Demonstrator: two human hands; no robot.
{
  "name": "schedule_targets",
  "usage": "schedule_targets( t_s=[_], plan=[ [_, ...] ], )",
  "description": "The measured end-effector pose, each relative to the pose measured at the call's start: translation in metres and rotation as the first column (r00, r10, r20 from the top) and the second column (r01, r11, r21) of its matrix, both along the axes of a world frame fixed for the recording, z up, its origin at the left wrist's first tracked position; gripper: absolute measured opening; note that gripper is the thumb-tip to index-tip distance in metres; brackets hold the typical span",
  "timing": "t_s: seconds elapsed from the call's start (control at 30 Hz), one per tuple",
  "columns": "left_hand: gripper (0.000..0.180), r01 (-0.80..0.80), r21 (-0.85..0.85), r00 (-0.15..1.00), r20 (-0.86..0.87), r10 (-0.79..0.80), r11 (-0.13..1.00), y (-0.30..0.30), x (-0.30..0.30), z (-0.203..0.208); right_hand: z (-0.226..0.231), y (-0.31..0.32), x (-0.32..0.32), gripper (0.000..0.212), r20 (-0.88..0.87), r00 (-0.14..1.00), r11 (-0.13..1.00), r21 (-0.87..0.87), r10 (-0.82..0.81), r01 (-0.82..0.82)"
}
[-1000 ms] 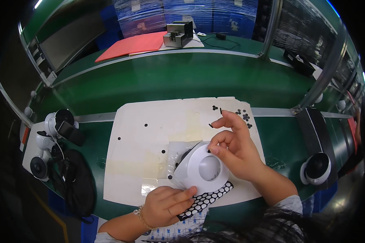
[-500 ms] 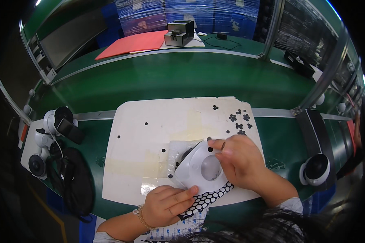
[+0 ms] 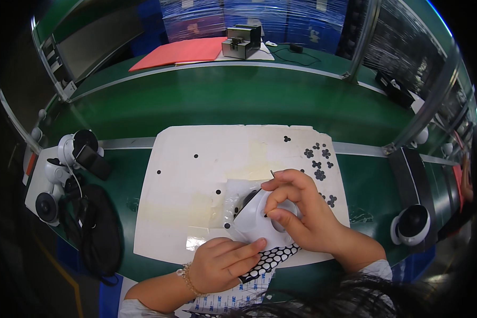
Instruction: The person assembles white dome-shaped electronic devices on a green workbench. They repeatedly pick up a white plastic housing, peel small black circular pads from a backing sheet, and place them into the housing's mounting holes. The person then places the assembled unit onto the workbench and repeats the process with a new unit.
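A white plastic housing (image 3: pixel 252 218) with a round recess lies tilted on bubble wrap (image 3: pixel 232 199), in front of me. My left hand (image 3: pixel 220 265) is closed on its near edge, fingertips pressed on the white surface. Beneath those fingers is a black sheet with white round cutouts (image 3: pixel 273 259). My right hand (image 3: pixel 305 212) is over the housing, thumb and forefinger pinched at the recess. A small dark dot (image 3: pixel 265 215) shows at the pinch. Another thin dark piece (image 3: pixel 273 174) stands by a raised finger. The right hand hides part of the recess.
On the white board (image 3: pixel 180 206) lie loose black dots (image 3: pixel 196 156) and black clusters (image 3: pixel 319 174). Cameras (image 3: pixel 47 206) and a black pouch (image 3: pixel 103 233) are at left. Another round camera (image 3: pixel 412 225) and a black box (image 3: pixel 412 169) stand at right. A metal device (image 3: pixel 241 42) sits behind.
My right hand has shifted left over the housing, its thumb and forefinger now pinched together near the recess. My left hand stays on the near edge. The whole view has shifted slightly.
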State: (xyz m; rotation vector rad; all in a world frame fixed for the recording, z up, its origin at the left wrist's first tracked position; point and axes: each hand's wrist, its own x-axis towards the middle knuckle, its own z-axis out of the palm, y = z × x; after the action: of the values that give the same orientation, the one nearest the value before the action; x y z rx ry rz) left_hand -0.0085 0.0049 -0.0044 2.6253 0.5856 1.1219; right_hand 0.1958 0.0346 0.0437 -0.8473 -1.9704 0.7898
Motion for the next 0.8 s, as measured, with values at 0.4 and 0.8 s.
schedule_targets(
  t_s=[0.4, 0.8],
  plan=[
    [0.028, 0.012, 0.003, 1.0, -0.012, -0.012, 1.0, 0.0, -0.001, -0.002, -0.006, -0.003, 0.002, 0.049, 0.04, 0.998, 0.993, 0.112, -0.039, 0.034],
    [0.02, -0.014, 0.017, 1.0, 0.003, 0.014, 1.0, -0.001, 0.001, -0.002, -0.017, -0.011, 0.003, 0.043, -0.053, 0.994, 0.988, 0.113, -0.099, 0.105]
  ],
)
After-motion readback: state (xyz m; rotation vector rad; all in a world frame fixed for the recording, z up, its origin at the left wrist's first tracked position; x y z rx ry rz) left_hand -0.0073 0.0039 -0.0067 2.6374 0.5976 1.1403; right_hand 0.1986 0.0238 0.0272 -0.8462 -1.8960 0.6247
